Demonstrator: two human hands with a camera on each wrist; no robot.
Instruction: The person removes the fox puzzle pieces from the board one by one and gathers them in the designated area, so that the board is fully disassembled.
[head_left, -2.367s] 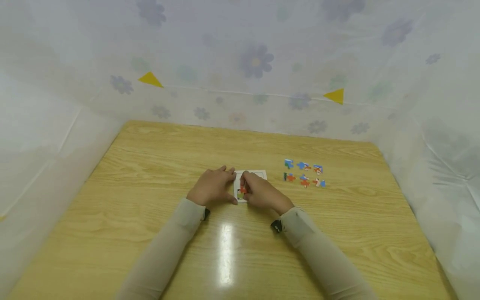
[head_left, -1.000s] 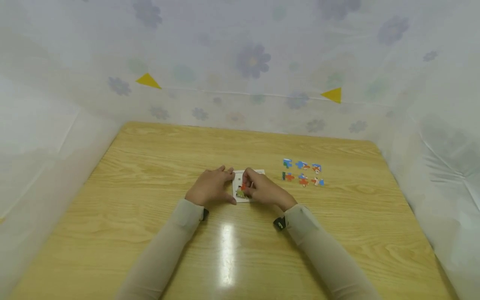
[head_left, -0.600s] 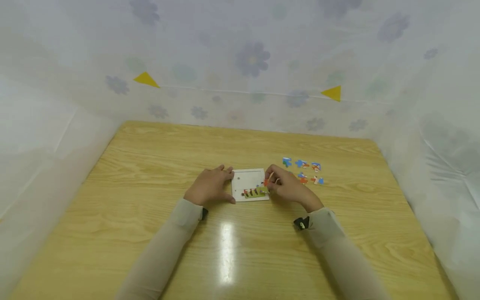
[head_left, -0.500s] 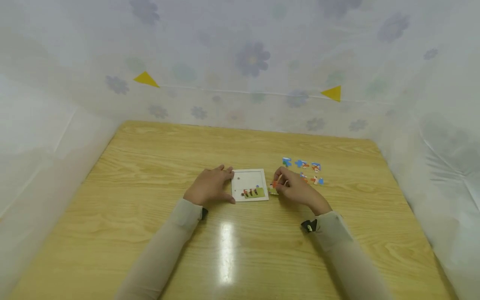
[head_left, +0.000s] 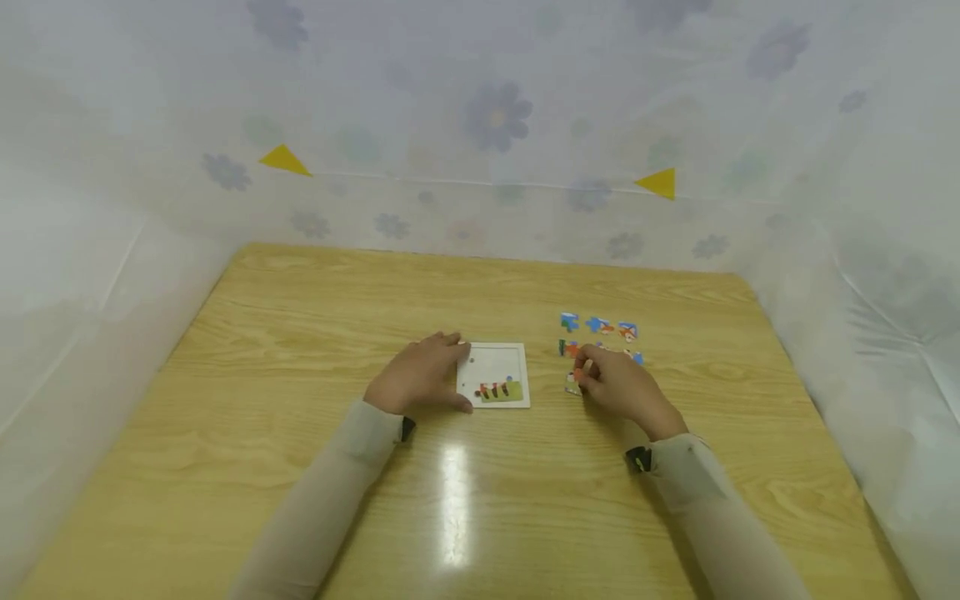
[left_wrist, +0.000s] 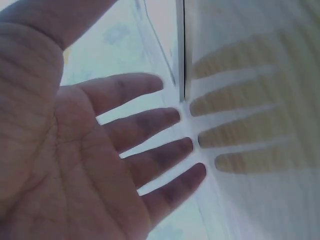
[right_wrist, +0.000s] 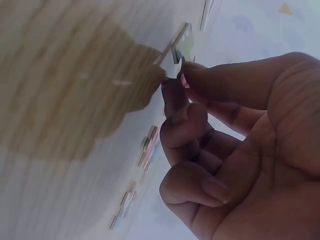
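Observation:
My left hand [head_left: 420, 375] rests at the left edge of a square white puzzle tray [head_left: 491, 346], its fingers straight and spread in the left wrist view. Along the tray's lower part lies a green puzzle piece [head_left: 501, 391] with dark and red stripes. Right of the tray, my right hand [head_left: 622, 389] pinches a green and red puzzle piece [head_left: 572, 383] between thumb and fingertips. In the right wrist view that puzzle piece [right_wrist: 185, 44] is tilted close over the table, partly hidden by the thumb.
Behind the right hand lie two rows of loose puzzle pieces, among them a blue and green piece [head_left: 569, 322] and a blue and orange piece [head_left: 627, 331]. The wooden table [head_left: 360, 283] ends at a white flowered curtain [head_left: 420, 125].
My right hand has carried the pinched puzzle piece from the tray's left part rightward, off the tray, to just in front of the loose pieces. My left hand has stayed at the tray.

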